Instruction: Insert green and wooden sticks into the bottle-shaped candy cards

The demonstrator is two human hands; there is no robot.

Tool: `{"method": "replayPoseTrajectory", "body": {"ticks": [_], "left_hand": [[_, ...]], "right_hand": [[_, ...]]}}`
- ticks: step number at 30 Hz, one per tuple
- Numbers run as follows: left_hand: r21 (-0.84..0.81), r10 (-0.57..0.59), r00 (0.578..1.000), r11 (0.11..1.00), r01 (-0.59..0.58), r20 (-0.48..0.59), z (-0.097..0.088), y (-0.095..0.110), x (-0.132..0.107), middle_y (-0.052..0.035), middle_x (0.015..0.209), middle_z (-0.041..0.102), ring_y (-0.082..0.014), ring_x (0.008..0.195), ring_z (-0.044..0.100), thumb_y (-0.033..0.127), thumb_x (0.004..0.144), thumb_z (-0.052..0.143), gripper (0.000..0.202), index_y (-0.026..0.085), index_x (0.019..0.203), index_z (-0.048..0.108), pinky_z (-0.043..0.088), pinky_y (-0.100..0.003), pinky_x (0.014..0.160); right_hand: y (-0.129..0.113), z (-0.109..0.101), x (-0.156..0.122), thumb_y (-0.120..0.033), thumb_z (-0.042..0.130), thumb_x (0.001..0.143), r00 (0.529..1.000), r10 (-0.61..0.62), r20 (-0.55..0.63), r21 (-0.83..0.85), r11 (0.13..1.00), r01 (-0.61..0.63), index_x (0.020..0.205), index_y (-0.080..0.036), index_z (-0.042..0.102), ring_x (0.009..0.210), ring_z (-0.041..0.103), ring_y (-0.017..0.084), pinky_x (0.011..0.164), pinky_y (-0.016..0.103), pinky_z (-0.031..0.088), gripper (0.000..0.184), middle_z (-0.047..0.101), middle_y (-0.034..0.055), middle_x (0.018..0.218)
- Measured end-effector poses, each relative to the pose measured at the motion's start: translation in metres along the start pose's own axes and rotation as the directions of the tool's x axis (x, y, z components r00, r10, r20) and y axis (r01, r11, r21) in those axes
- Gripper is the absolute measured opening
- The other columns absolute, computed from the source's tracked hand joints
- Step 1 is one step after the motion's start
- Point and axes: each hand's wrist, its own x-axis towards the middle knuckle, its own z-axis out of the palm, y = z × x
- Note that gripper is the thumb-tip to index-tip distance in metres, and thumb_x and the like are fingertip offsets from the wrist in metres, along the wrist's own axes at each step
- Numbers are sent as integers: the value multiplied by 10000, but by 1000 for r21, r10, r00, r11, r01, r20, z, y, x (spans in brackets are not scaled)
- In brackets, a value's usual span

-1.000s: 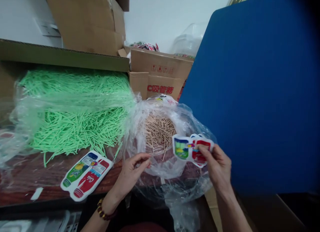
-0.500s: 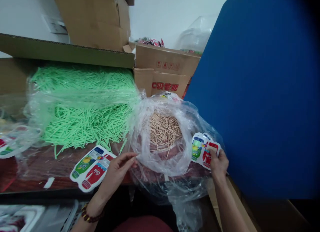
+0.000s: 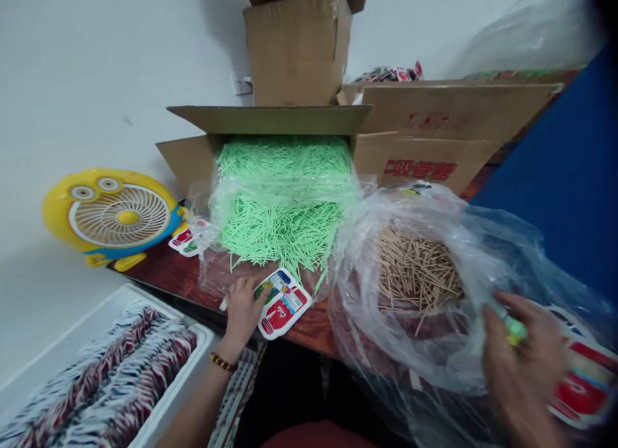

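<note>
My left hand (image 3: 243,308) rests on the wooden table edge, its fingers curled over the left end of a bottle-shaped printed card (image 3: 284,304) that lies flat there. My right hand (image 3: 524,364), blurred, is low at the right and closed on a second printed card (image 3: 582,380); a small green piece (image 3: 514,330) shows at its fingers. Between the hands a clear plastic bag (image 3: 386,319) holds a heap of short wooden sticks (image 3: 418,271). Behind the left hand, green sticks (image 3: 284,206) spill from a bag inside an open cardboard box (image 3: 270,120).
A yellow cartoon desk fan (image 3: 113,217) stands at the left, with more printed cards (image 3: 187,238) beside it. A white tray (image 3: 203,335) of striped packets sits low at the left. Cardboard boxes (image 3: 425,158) stand at the back, a blue board (image 3: 570,171) at the right.
The view has swung left and down. My left hand moved from the bag's rim onto the card on the table. My right hand dropped lower right with its card.
</note>
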Motion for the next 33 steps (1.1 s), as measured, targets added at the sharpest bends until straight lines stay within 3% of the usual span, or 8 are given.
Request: {"method": "replayPoseTrajectory", "body": {"ticks": [2,3,5,8,9,14,22,33], "left_hand": [[85,8,999,996,-12,45,2,6,5,-107,1077,622,-312,1022,540,391,868,559,337,231,1154,638,426,-453,855],[113,6,997,994,-14,71,3,9,6,-112,1092,618,-318,1028,534,384,877,547,348,236,1182,624,423,-460,850],[141,-11,993,990,-5,114,6,11,7,-116,1122,614,-326,1042,526,360,889,527,357,245,1218,604,417,-466,847],[125,-35,992,992,19,124,11,6,5,-111,1184,595,-318,1076,515,338,896,512,353,249,1228,592,402,-457,869],[112,-37,992,993,24,118,13,4,5,-112,1201,586,-314,1085,510,338,898,509,351,244,1225,591,398,-451,872],[35,-64,987,998,60,144,16,-2,3,-98,1194,587,-310,1080,508,331,898,500,301,250,1164,616,392,-424,835],[-1,-53,994,999,53,92,11,1,4,-88,1108,577,-297,1065,508,280,881,541,275,220,1146,578,381,-410,852],[38,15,992,999,-20,126,1,5,16,-67,985,621,-280,992,529,169,841,540,95,199,931,547,368,-385,796]], "right_hand": [[-64,32,10,-381,476,895,958,-189,216,256,958,131,1027,-225,627,988,598,273,870,438,446,254,653,108,1012],[-95,51,11,-363,453,905,889,-310,337,341,920,191,983,-229,638,964,603,249,866,408,450,242,660,88,984],[-149,89,9,-283,393,933,674,-425,604,380,897,226,939,-220,653,911,611,199,814,321,456,267,671,77,962],[-200,143,1,-228,408,922,393,-298,870,153,921,359,915,-200,660,867,631,193,751,284,435,255,688,79,947],[-209,157,-2,-224,423,916,372,-273,887,125,918,376,911,-182,663,840,641,202,727,284,432,244,695,93,918],[-216,198,-3,-192,396,926,365,-219,905,31,890,456,981,-161,651,844,653,204,712,277,428,262,691,118,938],[-216,221,0,-253,469,893,423,-248,871,-48,816,577,1061,-131,629,1064,534,289,841,364,406,262,583,177,1135],[-205,242,-13,-159,414,886,438,-309,844,-60,758,649,985,-104,650,1007,478,295,851,408,328,262,570,182,1071]]}}
